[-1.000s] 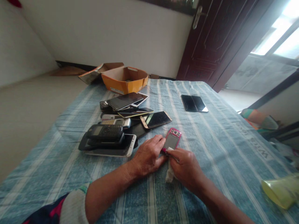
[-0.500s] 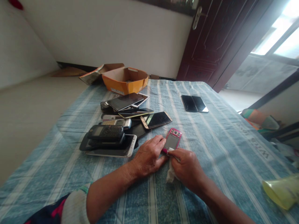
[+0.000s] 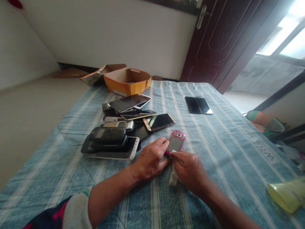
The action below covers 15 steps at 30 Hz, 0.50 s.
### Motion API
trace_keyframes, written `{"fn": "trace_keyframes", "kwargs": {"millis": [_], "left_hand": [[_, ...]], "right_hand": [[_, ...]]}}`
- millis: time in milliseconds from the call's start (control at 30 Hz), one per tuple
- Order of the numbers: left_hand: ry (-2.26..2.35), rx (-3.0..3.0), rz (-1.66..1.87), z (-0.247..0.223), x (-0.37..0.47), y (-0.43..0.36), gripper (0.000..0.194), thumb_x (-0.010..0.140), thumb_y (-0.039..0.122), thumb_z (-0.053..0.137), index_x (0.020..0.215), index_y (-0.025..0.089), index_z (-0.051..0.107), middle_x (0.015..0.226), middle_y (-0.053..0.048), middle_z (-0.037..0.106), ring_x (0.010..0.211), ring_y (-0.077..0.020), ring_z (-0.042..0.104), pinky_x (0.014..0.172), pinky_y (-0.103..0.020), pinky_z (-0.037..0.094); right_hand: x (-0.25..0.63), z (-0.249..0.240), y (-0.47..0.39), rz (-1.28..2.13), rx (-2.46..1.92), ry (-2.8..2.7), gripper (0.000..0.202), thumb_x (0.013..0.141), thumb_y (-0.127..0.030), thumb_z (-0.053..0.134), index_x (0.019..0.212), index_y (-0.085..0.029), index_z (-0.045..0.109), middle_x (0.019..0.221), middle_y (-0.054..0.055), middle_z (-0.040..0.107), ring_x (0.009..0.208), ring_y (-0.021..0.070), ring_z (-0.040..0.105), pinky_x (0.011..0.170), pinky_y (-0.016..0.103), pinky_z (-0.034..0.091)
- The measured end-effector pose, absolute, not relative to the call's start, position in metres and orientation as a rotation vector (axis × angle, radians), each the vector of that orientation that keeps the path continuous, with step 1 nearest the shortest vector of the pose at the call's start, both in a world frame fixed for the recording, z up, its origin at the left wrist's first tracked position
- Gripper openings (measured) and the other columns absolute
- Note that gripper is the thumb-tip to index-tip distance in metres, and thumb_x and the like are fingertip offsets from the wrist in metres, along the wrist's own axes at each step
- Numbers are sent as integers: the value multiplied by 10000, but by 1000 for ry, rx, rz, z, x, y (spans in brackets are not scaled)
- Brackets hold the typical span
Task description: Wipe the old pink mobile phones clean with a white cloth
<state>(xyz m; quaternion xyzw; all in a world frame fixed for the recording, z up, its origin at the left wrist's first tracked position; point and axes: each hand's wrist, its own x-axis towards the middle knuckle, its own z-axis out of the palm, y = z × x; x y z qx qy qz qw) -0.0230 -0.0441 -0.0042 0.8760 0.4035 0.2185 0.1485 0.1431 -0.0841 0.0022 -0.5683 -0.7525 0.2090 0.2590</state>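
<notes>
A pink mobile phone (image 3: 175, 143) with a grey screen lies on the striped tablecloth (image 3: 164, 95), its keypad end pointing away from me. My left hand (image 3: 153, 159) grips it along the left side, fingers on the edge. Closed around a crumpled white tissue (image 3: 174, 177), my right hand (image 3: 190, 168) presses a bit of it to the phone's near end. The rest of the tissue hangs below my fingers. Left of my left hand, a black keypad phone (image 3: 108, 135) rests on top of a white smartphone (image 3: 119, 151).
Beyond them is a heap of several phones, with a gold smartphone (image 3: 162, 121) at its right edge. An orange cardboard box (image 3: 130, 86) stands open at the far edge. Two dark phones (image 3: 199, 105) lie side by side at right. A yellow translucent container (image 3: 287, 194) sits near right.
Almost nothing differs. The tissue tip at the phone's near end has shifted very slightly under my right fingers; my left hand and the phone stay in place.
</notes>
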Motion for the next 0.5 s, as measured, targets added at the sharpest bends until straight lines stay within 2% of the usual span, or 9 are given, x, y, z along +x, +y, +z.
{"fn": "trace_keyframes", "kwargs": {"millis": [233, 367, 500], "left_hand": [[1161, 2505, 632, -4, -24, -44, 446, 765, 246, 661, 1172, 100, 554, 1207, -167, 576, 1093, -291, 589, 929, -425, 519], [1163, 2517, 610, -4, -24, -45, 448, 789, 276, 646, 1190, 104, 545, 1214, -162, 573, 1110, -294, 575, 939, -429, 511], [1159, 2497, 596, -2, -24, -45, 444, 794, 289, 640, 1187, 105, 548, 1222, -158, 568, 1107, -289, 576, 949, -418, 503]], "right_hand": [[143, 7, -85, 603, -1565, -2032, 258, 756, -65, 456, 694, -179, 679, 656, 13, 615, 611, 117, 567, 593, 220, 349], [149, 7, -83, 603, -1561, -1951, 251, 756, -77, 470, 626, -181, 658, 669, 17, 648, 624, 125, 587, 600, 218, 387], [154, 8, -79, 564, -1515, -1878, 230, 774, -102, 498, 645, -185, 669, 705, 24, 673, 642, 130, 603, 630, 223, 433]]}}
